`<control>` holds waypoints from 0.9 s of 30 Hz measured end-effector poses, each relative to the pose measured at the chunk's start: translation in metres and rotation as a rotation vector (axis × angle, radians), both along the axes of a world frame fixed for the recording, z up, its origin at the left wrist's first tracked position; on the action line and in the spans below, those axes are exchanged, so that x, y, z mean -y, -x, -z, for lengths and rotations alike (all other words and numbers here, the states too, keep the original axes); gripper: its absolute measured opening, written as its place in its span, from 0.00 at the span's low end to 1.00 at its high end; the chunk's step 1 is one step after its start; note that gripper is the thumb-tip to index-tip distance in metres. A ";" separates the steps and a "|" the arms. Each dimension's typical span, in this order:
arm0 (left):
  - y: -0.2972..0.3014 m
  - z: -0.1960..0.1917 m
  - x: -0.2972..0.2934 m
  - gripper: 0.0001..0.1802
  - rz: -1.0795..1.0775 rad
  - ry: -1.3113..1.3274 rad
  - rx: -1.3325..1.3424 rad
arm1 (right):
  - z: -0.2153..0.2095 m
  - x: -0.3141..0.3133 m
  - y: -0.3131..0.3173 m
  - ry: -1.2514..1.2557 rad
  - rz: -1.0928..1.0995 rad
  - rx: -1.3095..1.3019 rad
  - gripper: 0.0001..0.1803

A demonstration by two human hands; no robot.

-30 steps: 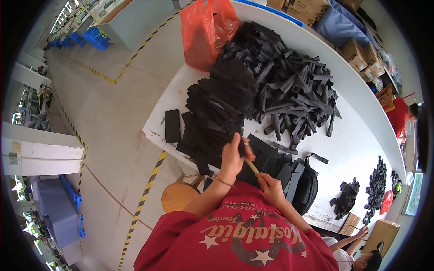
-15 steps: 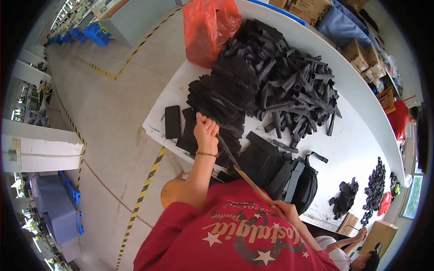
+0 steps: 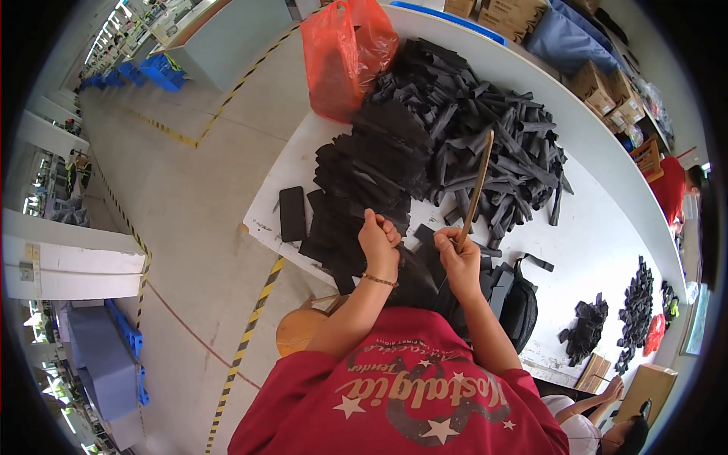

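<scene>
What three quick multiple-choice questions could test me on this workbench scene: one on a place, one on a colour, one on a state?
1. Where does the flat black rectangle lie?
A. near the table's left edge
B. inside the bag
C. on the floor

2. What colour is the plastic bag?
A. blue
B. orange-red
C. white

3. How is the right hand occupied?
A. empty and open
B. flat on the table
C. closed around a wooden stick

Answers: 1 A, it rests on the white table left of the black strips. 2 B, its plastic is orange-red. 3 C, the fingers wrap the stick's lower end.
</scene>
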State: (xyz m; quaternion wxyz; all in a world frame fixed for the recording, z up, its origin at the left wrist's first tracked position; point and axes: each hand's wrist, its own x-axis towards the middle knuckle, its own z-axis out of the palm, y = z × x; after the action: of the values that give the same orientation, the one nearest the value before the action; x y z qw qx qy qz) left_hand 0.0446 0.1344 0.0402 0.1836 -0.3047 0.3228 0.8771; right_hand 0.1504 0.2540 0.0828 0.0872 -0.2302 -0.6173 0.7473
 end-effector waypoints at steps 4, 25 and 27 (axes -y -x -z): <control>0.013 0.009 0.009 0.17 -0.141 -0.027 0.082 | -0.007 0.006 -0.015 -0.039 -0.083 -0.053 0.18; -0.087 0.020 0.026 0.15 1.142 0.249 -0.828 | -0.047 -0.076 0.043 -0.110 0.391 -0.152 0.09; -0.049 -0.014 0.015 0.13 0.710 0.437 -0.798 | -0.048 -0.072 0.029 -0.111 0.081 -0.063 0.09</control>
State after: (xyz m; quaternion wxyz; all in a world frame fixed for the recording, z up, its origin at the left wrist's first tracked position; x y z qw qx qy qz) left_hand 0.0937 0.1189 0.0542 0.2634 0.1461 0.6234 0.7216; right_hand 0.1217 0.3262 0.1309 0.1495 -0.2263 -0.6448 0.7146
